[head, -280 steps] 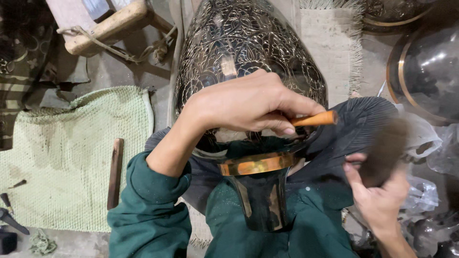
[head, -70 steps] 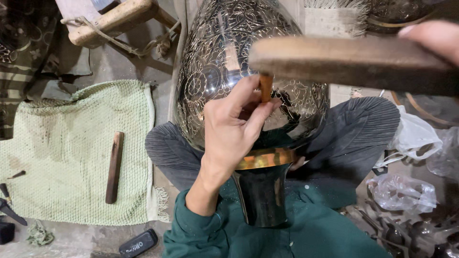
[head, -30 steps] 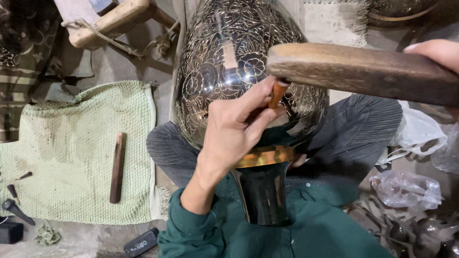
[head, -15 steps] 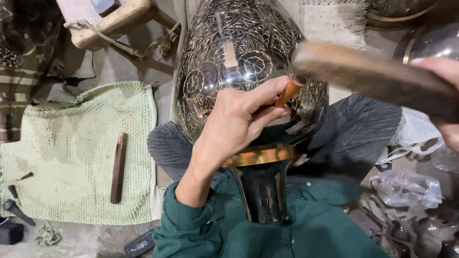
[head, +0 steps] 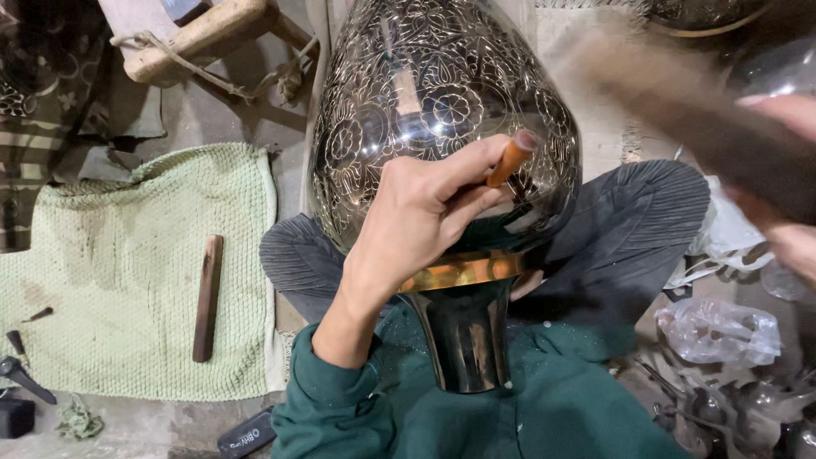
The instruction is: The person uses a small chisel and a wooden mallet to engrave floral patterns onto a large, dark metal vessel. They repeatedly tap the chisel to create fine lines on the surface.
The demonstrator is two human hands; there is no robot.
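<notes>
Engraving is covering the whole belly of one large metal vase (head: 442, 110), which is lying across the person's lap with its rounded body pointing away and its dark, plain flared neck (head: 466, 340) resting against the green shirt. The body is shining like polished silver, cut with round flower medallions and dense scrolling leaves, and a smooth brass-coloured band (head: 463, 272) is ringing it where bulb meets neck.

The left hand (head: 416, 221) is lying on the vase, fingers curled shut around one short chisel with an orange-brown handle (head: 508, 160), its tip hidden against the metal. The right hand (head: 782, 178) is showing at the right edge, closed on one long wooden mallet (head: 680, 102); both are blurring so badly that the grip is probably a full fist, though the fingers are hard to make out.

On the floor to the left, one pale green, waffle-textured cloth (head: 127, 280) is lying flat, with one slim brown wooden stick (head: 206, 297) sitting on it. One rough wooden block wrapped with frayed rope (head: 204, 38) is standing beyond the cloth. One crumpled clear plastic bag (head: 718, 331) is lying on the right, near several small dark metal pieces (head: 731, 408). Another rounded metal vessel (head: 705, 13) is peeking in at the top right corner.
</notes>
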